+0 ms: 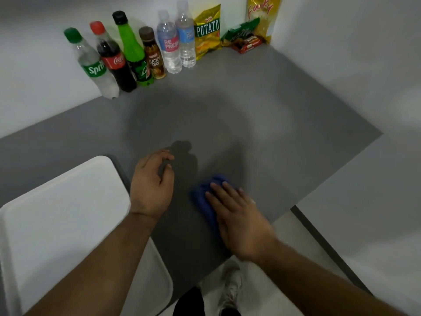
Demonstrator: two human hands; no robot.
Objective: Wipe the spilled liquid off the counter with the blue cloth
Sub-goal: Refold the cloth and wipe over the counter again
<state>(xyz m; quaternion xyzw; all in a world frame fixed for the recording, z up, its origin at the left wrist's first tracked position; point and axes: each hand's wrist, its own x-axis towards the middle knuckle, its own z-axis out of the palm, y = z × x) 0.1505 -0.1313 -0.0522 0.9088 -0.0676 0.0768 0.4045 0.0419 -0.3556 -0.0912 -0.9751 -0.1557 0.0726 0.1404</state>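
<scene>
The blue cloth (206, 197) lies bunched on the grey counter (262, 124), near its front edge. My right hand (237, 215) presses flat on top of the cloth, fingers spread, hiding most of it. My left hand (151, 183) hovers or rests on the counter to the left of the cloth, fingers loosely curled with nothing in them. I cannot make out any liquid on the counter; the surface around the cloth is in shadow.
A white tray (68, 220) sits at the front left, partly over the counter edge. Several drink bottles (127, 55) line the back wall, with snack bags (208, 30) in the back corner. My shoe (231, 288) shows below the counter edge.
</scene>
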